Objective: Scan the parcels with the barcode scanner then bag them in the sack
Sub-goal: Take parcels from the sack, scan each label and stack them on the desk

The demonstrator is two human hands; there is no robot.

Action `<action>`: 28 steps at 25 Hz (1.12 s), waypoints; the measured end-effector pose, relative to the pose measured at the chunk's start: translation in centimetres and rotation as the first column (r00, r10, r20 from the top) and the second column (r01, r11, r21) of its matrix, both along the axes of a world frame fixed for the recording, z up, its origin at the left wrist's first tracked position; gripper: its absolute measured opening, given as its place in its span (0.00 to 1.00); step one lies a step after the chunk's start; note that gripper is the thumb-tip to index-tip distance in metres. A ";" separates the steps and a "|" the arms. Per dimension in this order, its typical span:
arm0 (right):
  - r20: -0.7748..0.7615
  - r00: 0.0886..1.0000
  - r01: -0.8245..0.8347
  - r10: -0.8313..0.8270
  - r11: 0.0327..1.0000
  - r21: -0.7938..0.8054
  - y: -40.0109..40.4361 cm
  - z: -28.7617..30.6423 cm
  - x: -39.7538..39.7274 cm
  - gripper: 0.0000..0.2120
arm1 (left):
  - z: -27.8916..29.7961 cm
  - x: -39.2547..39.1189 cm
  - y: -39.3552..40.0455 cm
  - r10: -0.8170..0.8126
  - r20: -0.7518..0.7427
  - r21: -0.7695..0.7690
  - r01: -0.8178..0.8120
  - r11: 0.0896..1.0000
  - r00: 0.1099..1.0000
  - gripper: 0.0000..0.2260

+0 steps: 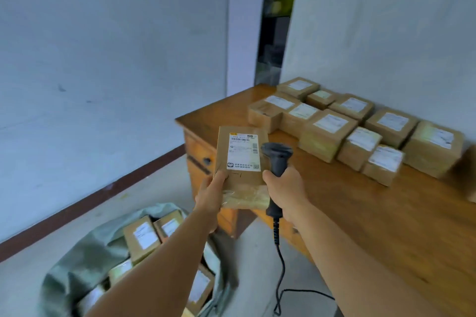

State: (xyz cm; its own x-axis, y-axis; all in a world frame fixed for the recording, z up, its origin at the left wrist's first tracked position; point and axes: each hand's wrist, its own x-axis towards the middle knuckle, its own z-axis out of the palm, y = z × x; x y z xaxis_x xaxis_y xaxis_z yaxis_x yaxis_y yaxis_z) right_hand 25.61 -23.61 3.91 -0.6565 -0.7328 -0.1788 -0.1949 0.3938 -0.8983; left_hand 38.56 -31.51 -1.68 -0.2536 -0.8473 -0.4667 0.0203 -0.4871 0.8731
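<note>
brown cardboard parcel point(240, 166) sits gripped in the left hand point(211, 194) at its lower corner, label facing up, held above the floor just off the surface's edge. the right hand point(284, 188) is clenched around the handle of a black barcode scanner point(277, 162), its head beside the label. labelled parcels point(355, 126) crowd the wooden surface point(386, 213). below left, a grey sack point(85, 257) on the floor holds more boxes.

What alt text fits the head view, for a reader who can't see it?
A person's left hand holds a brown parcel label-up while the right hand grips a black corded scanner beside its label. More parcels sit on a wooden desk at right; an open grey sack on the floor already holds several.
</note>
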 end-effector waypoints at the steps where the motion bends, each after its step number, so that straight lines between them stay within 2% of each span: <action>1: -0.016 0.999 -0.041 0.041 0.999 0.013 -1.6 -0.4 2.4 0.10 | -0.7 2.6 -1.1 0.032 -0.021 0.006 -0.032 0.999 0.999 0.23; 2: -0.022 0.996 -0.085 0.085 0.996 0.024 -3.3 -1.0 5.3 0.12 | -1.5 5.7 -2.4 0.060 -0.036 0.027 -0.059 0.998 0.998 0.19; 4: -0.012 0.988 -0.154 0.155 0.987 0.050 -6.3 -2.4 10.2 0.15 | -3.0 11.1 -4.4 0.097 -0.016 0.059 -0.096 0.994 0.995 0.18; 8: 0.043 0.958 -0.285 0.282 0.949 0.136 -11.6 -6.3 19.2 0.11 | -6.7 20.8 -7.7 0.241 0.047 0.141 -0.245 0.959 0.969 0.14; 11: 0.090 0.927 -0.376 0.365 0.906 0.196 -14.2 -9.6 24.2 0.12 | -10.5 26.2 -8.8 0.307 0.150 0.214 -0.334 0.918 0.940 0.17; 13: 0.129 0.893 -0.450 0.432 0.861 0.237 -16.2 -12.6 27.4 0.11 | -13.8 29.7 -9.7 0.367 0.214 0.254 -0.414 0.874 0.905 0.14; 15: 0.164 0.863 -0.506 0.478 0.819 0.270 -18.1 -15.6 29.8 0.08 | -17.6 32.5 -10.8 0.405 0.305 0.296 -0.490 0.819 0.862 0.20; 17: 0.170 0.839 -0.544 0.517 0.785 0.296 -20.0 -19.2 31.7 0.08 | -22.9 35.2 -12.4 0.410 0.426 0.339 -0.562 0.754 0.807 0.30; 18: 0.177 0.828 -0.560 0.532 0.768 0.312 -21.0 -21.2 32.3 0.07 | -27.1 36.8 -13.4 0.414 0.461 0.354 -0.591 0.725 0.785 0.32; 19: 0.197 0.818 -0.575 0.540 0.751 0.325 -21.9 -23.1 32.7 0.06 | -30.2 38.0 -14.3 0.426 0.481 0.377 -0.619 0.689 0.766 0.32; 21: 0.221 0.796 -0.604 0.563 0.719 0.343 -24.0 -26.8 33.1 0.06 | -31.3 38.3 -15.7 0.462 0.497 0.402 -0.666 0.628 0.735 0.31; 24: 0.208 0.770 -0.632 0.603 0.678 0.375 -26.9 -32.7 33.2 0.06 | -36.8 39.4 -18.9 0.542 0.486 0.424 -0.727 0.540 0.686 0.21; 25: 0.206 0.762 -0.640 0.613 0.669 0.377 -27.8 -34.5 33.1 0.06 | -39.5 39.8 -19.9 0.549 0.496 0.435 -0.739 0.514 0.673 0.21; 28: 0.183 0.741 -0.658 0.646 0.645 0.387 -30.3 -39.8 33.2 0.05 | -45.6 39.8 -22.8 0.597 0.491 0.450 -0.772 0.450 0.634 0.28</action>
State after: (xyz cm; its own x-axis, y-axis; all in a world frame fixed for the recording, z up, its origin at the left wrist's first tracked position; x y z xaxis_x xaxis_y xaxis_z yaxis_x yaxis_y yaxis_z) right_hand 58.79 -53.93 -35.85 -0.0277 -0.8241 -0.5658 -0.5219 0.4947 -0.6949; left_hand 78.39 -54.35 -47.24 0.4706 -0.2226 -0.8538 0.4305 -0.7867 0.4424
